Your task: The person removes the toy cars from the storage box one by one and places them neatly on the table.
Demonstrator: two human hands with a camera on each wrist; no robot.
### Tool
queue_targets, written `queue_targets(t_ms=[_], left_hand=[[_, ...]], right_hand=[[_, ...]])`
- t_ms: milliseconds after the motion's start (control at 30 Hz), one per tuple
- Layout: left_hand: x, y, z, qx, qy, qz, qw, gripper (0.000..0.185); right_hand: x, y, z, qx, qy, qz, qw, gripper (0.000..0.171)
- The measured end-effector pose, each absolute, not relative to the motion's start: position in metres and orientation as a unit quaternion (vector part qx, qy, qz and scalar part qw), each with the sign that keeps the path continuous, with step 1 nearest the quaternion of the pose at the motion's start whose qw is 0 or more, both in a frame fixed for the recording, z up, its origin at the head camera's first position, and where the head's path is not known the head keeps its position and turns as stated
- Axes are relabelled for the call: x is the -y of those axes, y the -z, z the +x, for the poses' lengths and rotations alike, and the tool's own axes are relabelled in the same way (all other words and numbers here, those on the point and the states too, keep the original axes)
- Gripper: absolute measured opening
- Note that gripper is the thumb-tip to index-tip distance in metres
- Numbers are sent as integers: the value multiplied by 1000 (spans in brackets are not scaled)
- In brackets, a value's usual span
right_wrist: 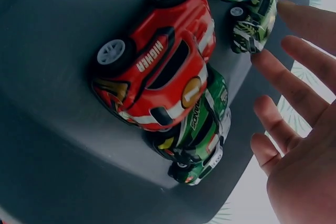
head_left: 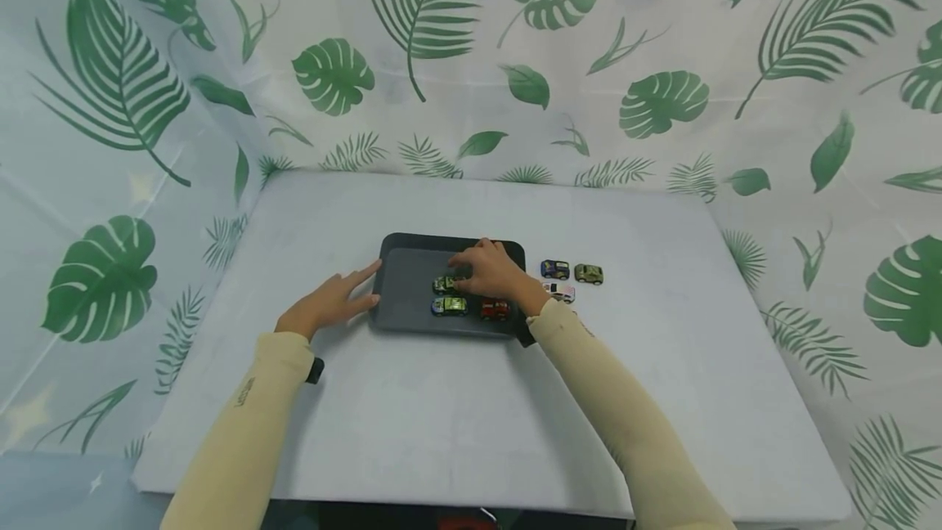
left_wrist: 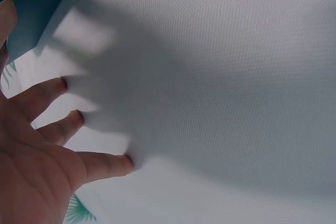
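Toy cars sit in rows on the tray (head_left: 412, 268); right hand (head_left: 495, 270) hovers over them, fingers straight, gripping nothing; left hand (head_left: 331, 301) lies flat, steadying the tray's edge.

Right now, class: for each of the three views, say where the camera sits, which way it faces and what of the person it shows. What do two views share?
Head: worn high, facing forward and down at the table; both sleeves, left hand, right hand.
Left wrist: beside the left hand, facing the cloth; fingers spread on it.
Right wrist: close above the tray, on the red car; open right hand.
Shared: head and right wrist show the tray and red car.
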State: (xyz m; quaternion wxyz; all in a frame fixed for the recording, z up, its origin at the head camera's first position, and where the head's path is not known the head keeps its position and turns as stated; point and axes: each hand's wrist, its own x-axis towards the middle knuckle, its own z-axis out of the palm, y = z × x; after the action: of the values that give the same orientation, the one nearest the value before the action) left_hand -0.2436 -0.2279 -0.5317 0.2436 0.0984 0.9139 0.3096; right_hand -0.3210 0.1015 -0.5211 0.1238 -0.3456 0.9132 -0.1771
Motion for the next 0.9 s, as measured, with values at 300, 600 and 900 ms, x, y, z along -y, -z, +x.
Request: queue_targets(t_ms=[300, 600, 900], left_hand=[[229, 530, -245, -914, -309, 97, 245, 74], [227, 532, -245, -916, -306, 86, 246, 74], [226, 531, -245, -917, -302, 80, 247, 75]], right_hand=[[-97, 528, -323, -912, 174, -346, 138, 46], [-94, 531, -325, -910, 159, -359, 134, 45], [-91, 534, -326, -913, 139, -362, 128, 42]])
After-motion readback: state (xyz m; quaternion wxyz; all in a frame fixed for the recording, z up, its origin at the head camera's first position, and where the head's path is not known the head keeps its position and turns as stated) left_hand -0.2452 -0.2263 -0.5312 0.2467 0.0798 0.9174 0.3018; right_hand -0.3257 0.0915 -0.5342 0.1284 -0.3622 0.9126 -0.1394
